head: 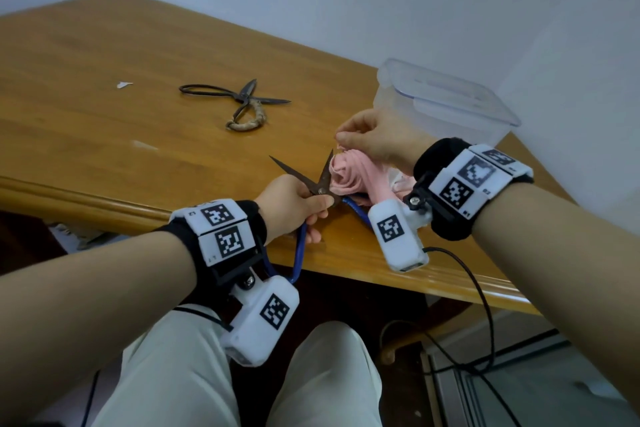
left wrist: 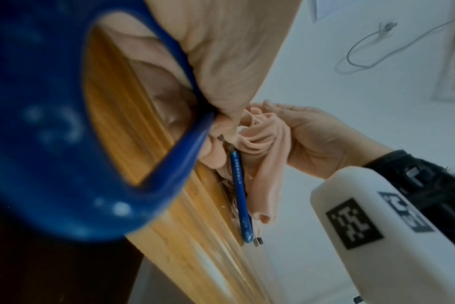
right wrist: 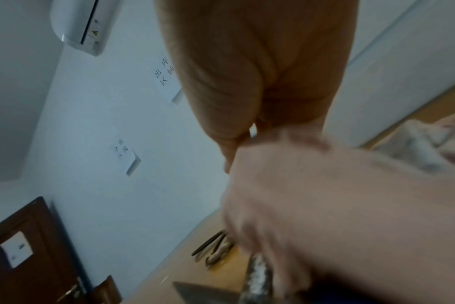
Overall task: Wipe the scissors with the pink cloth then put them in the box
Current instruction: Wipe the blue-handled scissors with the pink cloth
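Scissors (head: 320,184) gripped by left hand (head: 291,204); right hand (head: 374,142) pinches pink cloth (head: 349,177).

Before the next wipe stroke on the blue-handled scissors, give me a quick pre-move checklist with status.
1. Left hand grips the blue-handled scissors near the pivot: ok.
2. Blades spread apart, so both are open to the cloth: ok.
3. Right hand pinches the pink cloth, bunched against the right blade: ok.
4. Fingers kept off the blade edges: cannot tell, the cloth hides the contact.
5. Box uncovered and beside the right hand: ok, no lid on it.
6. Second pair of scissors lies apart on the table, out of the stroke's way: ok.
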{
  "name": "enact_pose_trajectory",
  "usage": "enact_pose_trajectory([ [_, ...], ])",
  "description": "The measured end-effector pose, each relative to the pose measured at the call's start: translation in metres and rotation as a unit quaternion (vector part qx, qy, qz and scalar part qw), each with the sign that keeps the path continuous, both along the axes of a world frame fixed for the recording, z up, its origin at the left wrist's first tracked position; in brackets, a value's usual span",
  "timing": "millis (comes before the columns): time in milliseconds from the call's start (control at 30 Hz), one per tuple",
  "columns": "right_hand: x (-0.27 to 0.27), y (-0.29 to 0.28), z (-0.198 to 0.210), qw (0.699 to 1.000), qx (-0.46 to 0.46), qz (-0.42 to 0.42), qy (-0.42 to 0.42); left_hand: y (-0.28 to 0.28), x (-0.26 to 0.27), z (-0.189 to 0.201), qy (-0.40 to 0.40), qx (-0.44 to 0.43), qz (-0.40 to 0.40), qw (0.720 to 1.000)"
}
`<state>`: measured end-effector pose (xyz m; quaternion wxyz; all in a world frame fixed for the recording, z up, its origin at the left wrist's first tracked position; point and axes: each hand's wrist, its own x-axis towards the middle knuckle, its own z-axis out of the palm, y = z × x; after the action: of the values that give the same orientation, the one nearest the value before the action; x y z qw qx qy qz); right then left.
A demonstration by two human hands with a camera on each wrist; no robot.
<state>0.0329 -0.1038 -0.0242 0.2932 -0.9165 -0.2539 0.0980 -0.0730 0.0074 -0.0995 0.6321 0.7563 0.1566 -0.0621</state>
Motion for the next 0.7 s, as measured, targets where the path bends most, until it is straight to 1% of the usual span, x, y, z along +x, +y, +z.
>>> enact_pose_trajectory([
  [67, 0.001, -0.005, 0.001, 0.999, -0.011, -0.019, 0.032, -0.001, 0.0, 0.001, 0.005, 0.0, 0.003, 1.0],
  [133, 0.001, -0.009, 0.002, 0.997, 0.011, -0.034, 0.062, -0.001, 0.0, 0.002, 0.008, 0.004, 0.004, 1.0],
  [200, 0.004, -0.017, 0.004, 0.998, 0.012, -0.046, 0.038, -0.001, 0.0, 0.002, 0.011, 0.007, 0.005, 1.0],
  [267, 0.003, -0.024, 0.005, 0.998, -0.024, -0.055, 0.027, -0.001, 0.001, 0.002, 0.013, 0.006, 0.008, 1.0],
  [333, -0.001, -0.029, 0.007, 0.995, -0.05, -0.062, 0.055, -0.001, 0.0, 0.002, 0.016, 0.011, 0.009, 1.0],
  [467, -0.007, -0.037, 0.009, 0.986, -0.08, -0.025, 0.142, -0.002, 0.0, 0.003, 0.019, 0.013, 0.01, 1.0],
  [500, -0.006, -0.038, 0.007, 0.985, -0.08, -0.026, 0.148, -0.002, 0.0, 0.004, 0.02, 0.014, 0.011, 1.0],
  [533, -0.005, -0.038, 0.006, 0.986, -0.067, -0.034, 0.147, -0.002, 0.0, 0.004, 0.02, 0.014, 0.012, 1.0],
  [633, -0.002, -0.037, 0.003, 0.984, 0.034, -0.085, 0.155, -0.003, -0.001, 0.004, 0.02, 0.015, 0.014, 1.0],
  [700, 0.003, -0.039, 0.002, 0.985, 0.056, -0.081, 0.143, -0.003, -0.001, 0.005, 0.02, 0.016, 0.016, 1.0],
])
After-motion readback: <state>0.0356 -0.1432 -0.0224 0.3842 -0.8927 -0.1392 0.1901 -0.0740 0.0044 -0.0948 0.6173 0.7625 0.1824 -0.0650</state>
